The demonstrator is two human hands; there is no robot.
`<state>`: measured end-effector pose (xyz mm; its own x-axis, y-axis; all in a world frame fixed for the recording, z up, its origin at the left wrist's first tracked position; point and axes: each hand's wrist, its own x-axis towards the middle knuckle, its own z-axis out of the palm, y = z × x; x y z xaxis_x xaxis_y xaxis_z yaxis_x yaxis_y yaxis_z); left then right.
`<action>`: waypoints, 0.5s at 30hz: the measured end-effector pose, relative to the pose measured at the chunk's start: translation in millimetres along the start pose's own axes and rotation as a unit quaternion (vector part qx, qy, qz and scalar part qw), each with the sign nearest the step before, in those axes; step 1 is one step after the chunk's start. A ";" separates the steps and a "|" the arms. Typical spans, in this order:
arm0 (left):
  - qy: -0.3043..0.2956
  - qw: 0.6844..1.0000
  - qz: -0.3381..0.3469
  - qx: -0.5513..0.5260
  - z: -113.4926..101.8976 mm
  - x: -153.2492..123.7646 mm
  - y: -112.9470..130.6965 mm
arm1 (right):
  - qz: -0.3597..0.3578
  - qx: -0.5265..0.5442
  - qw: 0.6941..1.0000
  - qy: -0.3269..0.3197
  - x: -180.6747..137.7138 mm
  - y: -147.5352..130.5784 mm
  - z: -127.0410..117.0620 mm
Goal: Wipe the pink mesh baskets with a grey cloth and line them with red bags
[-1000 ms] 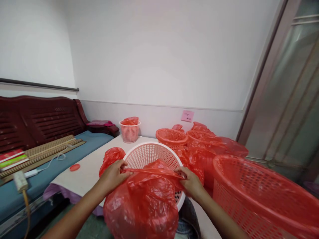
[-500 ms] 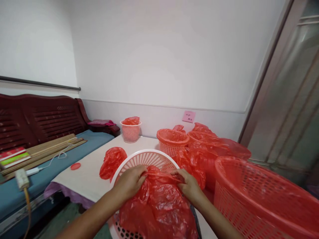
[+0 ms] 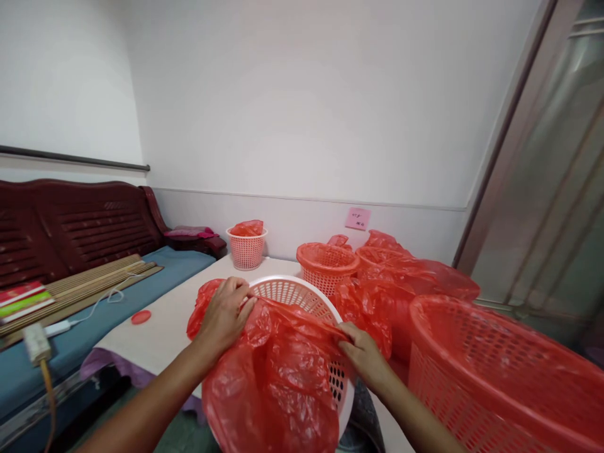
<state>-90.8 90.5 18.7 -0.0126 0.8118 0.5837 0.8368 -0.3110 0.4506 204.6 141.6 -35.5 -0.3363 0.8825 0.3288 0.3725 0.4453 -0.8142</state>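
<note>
A red plastic bag is stretched between my two hands, its body spread over the near side of a white plastic basket. Fingers of my left hand are closed on the bag's edge at the basket's left rim. On the right, my right hand pinches the other end of that edge beside the rim. Through the basket's lower right side, round holes show. Another crumpled red bag lies behind my left hand, partly hidden by it.
A large red basket stands at the right. Behind are a smaller red basket, heaped red bags and a pinkish basket with a red bag in it. A red disc lies on the table. A power strip sits left.
My hands have moved apart, pulling the bag's edge wide. The left hand went up and left to the basket's rim; the right shifted slightly outward. The bag now covers more of the basket's left side.
</note>
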 end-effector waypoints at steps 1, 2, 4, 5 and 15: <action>0.012 1.000 0.005 0.009 1.6 0.7 -3.1 | -0.003 -0.003 1.000 -0.001 0.1 0.5 0.6; 0.018 1.000 0.009 0.015 3.4 1.5 -6.6 | -0.006 -0.007 1.000 -0.002 0.5 1.2 1.4; 0.027 0.999 0.014 0.026 6.8 3.7 -14.0 | -0.013 -0.016 1.000 -0.001 1.9 2.8 3.2; 0.034 0.999 0.014 0.034 8.0 5.1 -17.6 | -0.016 -0.020 1.000 0.001 2.7 3.5 4.0; -0.004 0.998 -0.013 0.067 13.1 7.9 -37.3 | -0.002 0.036 0.999 0.040 11.3 9.2 8.1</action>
<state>-114.9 115.0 -2.4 -0.0317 0.8231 0.5670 0.9017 -0.2212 0.3714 197.2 154.5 -43.2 -0.2658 0.8917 0.3663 0.3081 0.4386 -0.8442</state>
